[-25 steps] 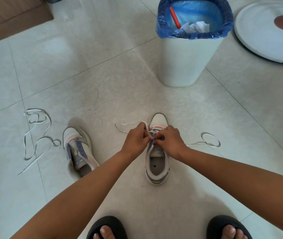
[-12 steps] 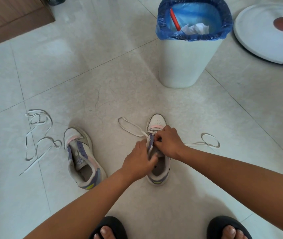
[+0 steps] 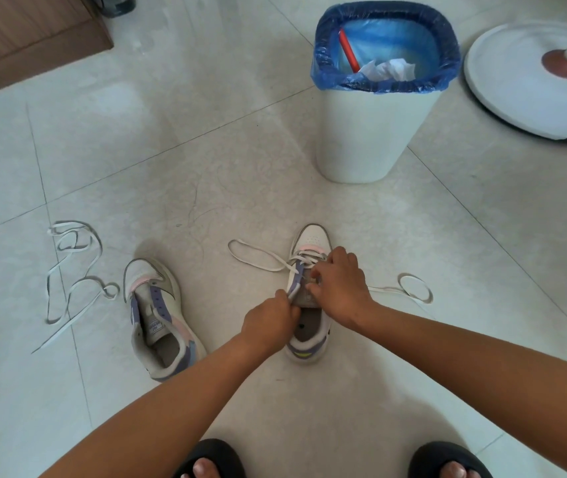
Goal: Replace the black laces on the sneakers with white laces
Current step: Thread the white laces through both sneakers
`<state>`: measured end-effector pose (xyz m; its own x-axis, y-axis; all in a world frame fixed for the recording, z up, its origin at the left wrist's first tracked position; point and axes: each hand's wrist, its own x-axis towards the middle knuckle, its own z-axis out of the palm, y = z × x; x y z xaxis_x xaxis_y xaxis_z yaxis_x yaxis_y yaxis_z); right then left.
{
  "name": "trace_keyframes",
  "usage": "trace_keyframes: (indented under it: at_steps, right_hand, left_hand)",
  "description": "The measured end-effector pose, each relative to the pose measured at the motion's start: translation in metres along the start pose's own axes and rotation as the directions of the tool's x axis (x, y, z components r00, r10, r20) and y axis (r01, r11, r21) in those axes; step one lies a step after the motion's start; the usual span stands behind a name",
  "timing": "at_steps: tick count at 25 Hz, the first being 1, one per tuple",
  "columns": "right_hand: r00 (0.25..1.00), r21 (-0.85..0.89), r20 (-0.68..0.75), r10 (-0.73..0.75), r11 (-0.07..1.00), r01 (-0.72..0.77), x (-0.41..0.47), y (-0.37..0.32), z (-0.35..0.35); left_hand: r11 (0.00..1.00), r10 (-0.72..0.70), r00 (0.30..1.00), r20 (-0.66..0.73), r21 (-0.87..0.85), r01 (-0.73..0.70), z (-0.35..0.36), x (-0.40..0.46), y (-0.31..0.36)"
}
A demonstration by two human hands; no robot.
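Two white, grey and purple sneakers stand on the tiled floor. The right sneaker carries a white lace threaded near its toe, with one loop lying left of it and one to the right. My left hand pinches the purple eyelet flap on the shoe's left side. My right hand is curled over the tongue, fingertips at the lace. The left sneaker has no lace. A second white lace lies loose on the floor to its left. No black lace is visible.
A white bin with a blue liner stands beyond the right sneaker. A round white fan base is at the far right. Brown furniture fills the top left corner. My feet in black sandals are at the bottom edge.
My left hand has moved from the lace crossing near the toe back toward me to the shoe's left eyelet flap. The lace's left loop has spread out on the floor.
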<state>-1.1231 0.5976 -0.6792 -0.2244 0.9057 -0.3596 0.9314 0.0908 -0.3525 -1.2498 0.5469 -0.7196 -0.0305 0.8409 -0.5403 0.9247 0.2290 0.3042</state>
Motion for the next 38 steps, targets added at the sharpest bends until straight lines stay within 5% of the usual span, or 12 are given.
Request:
trace_keyframes:
  at_steps: [5,11,13,15,18,19,21,23,25,27,33,38]
  right_hand:
    - [1.0,-0.001,0.015,0.012,1.0,-0.012,0.023,-0.006,0.011]
    - [0.983,-0.241,0.113,-0.146,0.955,0.17,0.007,-0.007,-0.001]
    - [0.908,-0.264,0.269,-0.321,0.882,0.39,-0.015,0.009,-0.018]
    - [0.744,-0.319,0.468,-0.477,0.693,0.646,-0.049,0.039,-0.032]
    - [0.785,-0.544,0.583,-0.207,0.618,0.567,-0.09,0.091,-0.037]
    - [0.768,-0.588,0.64,-0.016,0.633,0.503,-0.098,0.1,-0.035]
    - [0.658,-0.538,0.751,0.062,0.636,0.554,-0.094,0.111,-0.026]
    - [0.764,-0.475,0.645,-0.034,0.764,0.436,-0.063,0.082,-0.026]
    - [0.917,-0.333,0.28,-0.285,0.867,0.371,-0.027,0.039,-0.023]
    - [0.948,-0.228,0.08,-0.308,0.92,0.318,0.0,0.0,-0.013]
    - [0.966,-0.271,0.165,-0.201,0.932,0.241,0.028,-0.018,0.006]
    - [0.894,-0.327,0.299,-0.334,0.844,0.424,-0.007,-0.006,-0.011]
  left_hand:
    - [1.0,-0.007,1.0,0.004,0.019,0.007,0.001,0.001,0.002]
    - [0.999,-0.047,0.998,-0.029,0.009,0.047,0.002,0.004,0.003]
    - [0.998,-0.066,0.997,-0.04,-0.006,0.066,-0.001,0.007,0.002]
    - [0.997,-0.078,0.996,-0.048,-0.007,0.078,-0.005,0.011,-0.001]
    - [0.996,-0.086,0.995,-0.054,0.007,0.086,-0.008,0.013,-0.003]
    - [0.996,-0.086,0.995,-0.051,0.007,0.086,-0.008,0.013,-0.003]
    - [0.996,-0.085,0.995,-0.043,-0.001,0.085,-0.007,0.013,-0.003]
    - [0.997,-0.079,0.996,-0.036,0.0,0.079,-0.007,0.013,-0.003]
    - [0.997,-0.074,0.997,-0.026,0.004,0.074,-0.007,0.013,-0.004]
    - [0.997,-0.072,0.997,-0.03,0.003,0.072,-0.006,0.012,-0.003]
    - [0.998,-0.064,0.996,-0.055,0.0,0.064,-0.004,0.01,-0.004]
    - [0.996,-0.085,0.995,-0.044,0.01,0.085,-0.004,0.01,0.002]
